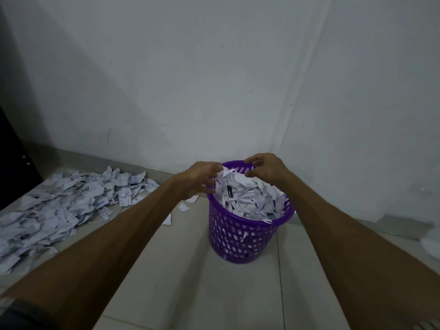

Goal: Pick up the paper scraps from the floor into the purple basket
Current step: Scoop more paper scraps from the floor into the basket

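The purple basket [238, 236] stands on the tiled floor near the room's corner, heaped above its rim with white paper scraps [247, 196]. Both my hands hover over its far rim. My left hand [202, 178] has its fingers curled down onto the heap's left edge, against an upright scrap; whether it grips any paper is hidden. My right hand [265, 169] arches over the heap with thumb and fingers apart and nothing between them. A large pile of paper scraps [59, 208] lies on the floor to the left.
A few loose scraps [184, 206] lie on the tiles between the pile and the basket. White walls meet in a corner just behind the basket. A dark piece of furniture [14, 163] stands at the far left. Something white [431, 244] sits at the right edge.
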